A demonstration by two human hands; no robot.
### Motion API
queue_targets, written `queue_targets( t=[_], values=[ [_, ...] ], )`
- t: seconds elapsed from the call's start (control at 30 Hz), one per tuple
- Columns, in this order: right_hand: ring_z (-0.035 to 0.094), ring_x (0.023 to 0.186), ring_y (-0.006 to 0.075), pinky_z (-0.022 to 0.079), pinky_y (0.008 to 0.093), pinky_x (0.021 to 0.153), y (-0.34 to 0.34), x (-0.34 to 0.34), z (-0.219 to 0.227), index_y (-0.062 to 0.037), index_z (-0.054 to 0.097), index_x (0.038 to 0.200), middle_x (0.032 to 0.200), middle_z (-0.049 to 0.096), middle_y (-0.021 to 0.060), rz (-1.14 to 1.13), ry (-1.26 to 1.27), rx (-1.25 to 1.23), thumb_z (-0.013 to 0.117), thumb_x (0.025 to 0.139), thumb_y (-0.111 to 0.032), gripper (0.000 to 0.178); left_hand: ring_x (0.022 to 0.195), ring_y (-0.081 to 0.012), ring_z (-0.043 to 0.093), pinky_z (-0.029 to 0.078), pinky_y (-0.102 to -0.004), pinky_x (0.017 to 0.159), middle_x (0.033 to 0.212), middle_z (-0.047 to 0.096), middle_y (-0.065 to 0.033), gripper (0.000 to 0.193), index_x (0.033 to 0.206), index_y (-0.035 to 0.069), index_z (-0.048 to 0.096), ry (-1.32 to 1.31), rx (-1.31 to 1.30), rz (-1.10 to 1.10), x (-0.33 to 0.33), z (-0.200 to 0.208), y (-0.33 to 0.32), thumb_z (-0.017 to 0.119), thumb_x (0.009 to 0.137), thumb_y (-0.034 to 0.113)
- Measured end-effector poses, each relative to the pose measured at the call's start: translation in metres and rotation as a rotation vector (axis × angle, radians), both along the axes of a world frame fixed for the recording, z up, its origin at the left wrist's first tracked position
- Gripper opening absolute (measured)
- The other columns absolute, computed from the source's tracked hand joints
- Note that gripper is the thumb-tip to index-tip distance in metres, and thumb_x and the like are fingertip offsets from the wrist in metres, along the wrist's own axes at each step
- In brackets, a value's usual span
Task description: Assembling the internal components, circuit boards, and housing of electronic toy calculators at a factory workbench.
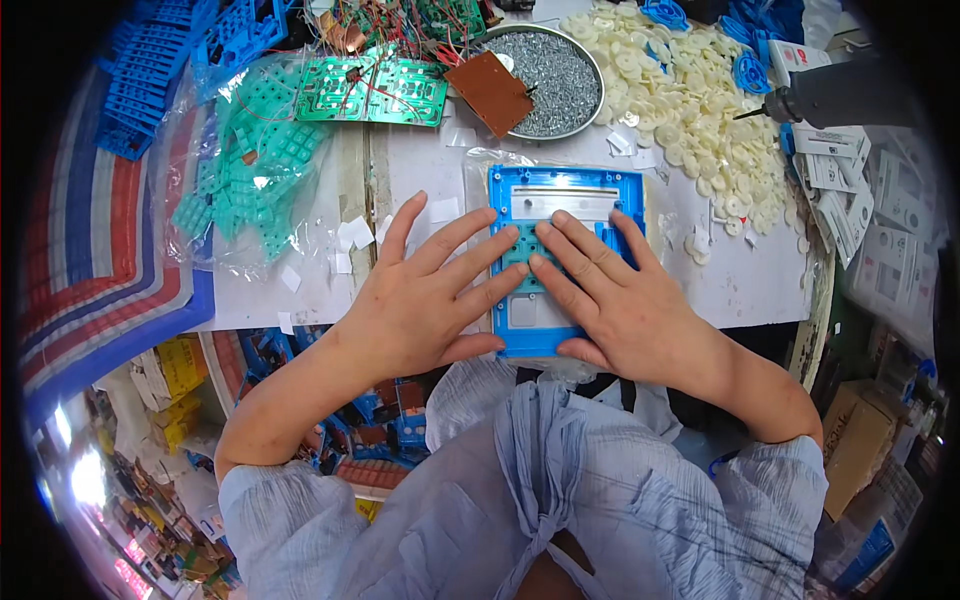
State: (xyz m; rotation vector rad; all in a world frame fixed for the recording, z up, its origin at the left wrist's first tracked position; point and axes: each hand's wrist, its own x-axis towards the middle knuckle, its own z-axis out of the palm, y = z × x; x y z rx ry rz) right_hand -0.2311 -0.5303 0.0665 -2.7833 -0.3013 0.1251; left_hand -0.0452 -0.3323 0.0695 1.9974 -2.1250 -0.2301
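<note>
A blue plastic casing (pixel 498 335) lies flat on the white-topped table in front of me, with a clear window strip near its far end. Inside it sits a green rubber keypad (pixel 524 257), partly covered by my fingers. My left hand (pixel 425 290) is spread, its fingertips resting on the keypad and the casing's left side. Flat and with fingers apart, my right hand (pixel 610 290) presses the keypad from the other side, its thumb by the near edge. Neither hand grips anything.
Green keypads (pixel 262 180) lie in a clear bag at left. Behind are green circuit boards (pixel 370 88), a brown board (pixel 490 92) and a round tray of screws (pixel 599 85). Cream plastic discs (pixel 690 120) heap at right, near a power screwdriver (pixel 840 97).
</note>
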Motion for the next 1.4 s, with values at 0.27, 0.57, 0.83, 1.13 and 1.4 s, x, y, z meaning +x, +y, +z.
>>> queue_targets(
  t=[0.27,0.57,0.83,1.13,1.4],
  values=[
    [0.048,0.13,0.0339,0.033,0.0595,0.11,-0.01,0.01,0.016,-0.0054,0.058,0.129,0.138,0.053,0.015,-0.066,-0.197,0.149,0.075,0.08,-0.039,0.062,0.056,-0.0145,0.061,0.047,-0.0295,0.055,0.065,0.066,-0.0058,0.031,0.085,0.001,0.071,0.598,-0.076,0.834,0.063,0.002,-0.085,0.068,0.091,0.03],
    [0.064,0.099,0.0311,0.051,0.0435,0.088,-0.03,0.017,0.022,-0.003,0.07,0.103,0.105,0.07,0.0108,-0.2,-0.404,0.478,0.076,0.081,-0.019,0.028,0.043,-0.0027,0.037,0.022,-0.019,0.036,0.063,0.053,0.0025,0.019,0.083,0.009,0.058,2.243,-0.333,0.743,0.097,0.001,-0.091,0.064,0.097,0.02],
    [0.069,0.074,0.0277,0.054,0.0359,0.068,-0.041,0.087,0.016,-0.0009,0.073,0.095,0.087,0.072,0.0138,-0.419,-0.379,0.67,0.071,0.087,-0.021,0.021,0.044,-0.0045,0.042,0.026,-0.021,0.04,0.061,0.055,0.0027,0.021,0.079,0.008,0.059,1.26,-0.457,0.895,0.071,0.003,-0.088,0.066,0.096,0.019],
    [0.065,0.08,0.0093,0.052,0.0248,0.065,-0.043,0.128,0.024,-0.0015,0.067,0.118,0.097,0.072,0.0039,-0.613,0.036,1.281,0.068,0.095,-0.028,0.035,0.046,-0.0036,0.043,0.029,-0.0205,0.043,0.061,0.056,0.0012,0.021,0.082,0.004,0.06,1.195,-0.598,0.86,0.059,0.017,-0.075,0.062,0.099,0.015],
    [0.067,0.088,0.0101,0.054,0.0247,0.067,-0.023,0.135,0.03,0.0003,0.065,0.122,0.101,0.071,0.0044,-0.34,-0.202,1.643,0.069,0.094,-0.014,0.032,0.059,-0.0024,0.047,0.033,-0.0179,0.051,0.078,0.061,0.0003,0.021,0.114,0.0,0.065,1.447,-0.471,0.74,0.016,0.023,-0.023,0.058,0.102,0.015]
  ],
)
